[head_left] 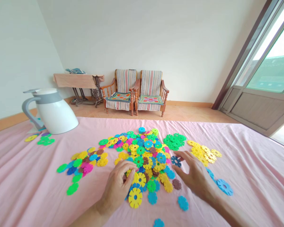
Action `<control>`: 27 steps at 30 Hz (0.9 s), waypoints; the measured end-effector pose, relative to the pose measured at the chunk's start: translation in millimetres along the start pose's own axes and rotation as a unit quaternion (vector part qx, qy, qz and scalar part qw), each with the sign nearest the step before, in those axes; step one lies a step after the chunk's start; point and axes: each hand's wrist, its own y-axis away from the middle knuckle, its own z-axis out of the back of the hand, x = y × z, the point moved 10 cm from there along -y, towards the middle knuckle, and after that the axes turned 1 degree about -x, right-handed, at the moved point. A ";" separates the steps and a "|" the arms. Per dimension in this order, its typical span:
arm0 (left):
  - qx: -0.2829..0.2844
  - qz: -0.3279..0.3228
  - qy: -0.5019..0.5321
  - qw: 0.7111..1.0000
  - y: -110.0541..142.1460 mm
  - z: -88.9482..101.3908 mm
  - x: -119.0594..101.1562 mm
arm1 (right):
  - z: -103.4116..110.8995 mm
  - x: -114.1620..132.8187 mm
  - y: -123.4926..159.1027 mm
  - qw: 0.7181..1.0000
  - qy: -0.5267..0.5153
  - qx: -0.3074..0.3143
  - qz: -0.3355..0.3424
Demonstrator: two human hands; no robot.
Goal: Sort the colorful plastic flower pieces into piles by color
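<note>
A heap of flower-shaped plastic snowflake discs (139, 149) in mixed colours lies on the pink cloth (90, 201). My left hand (120, 178) is at the heap's near left side, fingers curled in with the thumb against them. Whatever they may hold is hidden; yellow discs show just beside the fingertips. At the heap's right edge, my right hand (192, 168) has a dark blue snowflake disc (176, 161) between thumb and fingers. Behind this hand lie a green group of discs (174, 141) and a yellow group (201, 152). A blue disc (224, 187) rests beside my right wrist.
On the left stands a white and grey thermos jug (58, 113), with a few discs (46, 140) in front of it. A mixed cluster of discs (86, 164) lies left of the heap. Beyond the cloth are two wooden armchairs (150, 90) and a draped sewing table (75, 80).
</note>
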 end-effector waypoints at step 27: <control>0.000 -0.004 -0.006 1.000 -1.6 1.1 -4.7 | -33.8 48.4 -26.7 0.993 0.065 0.070 0.065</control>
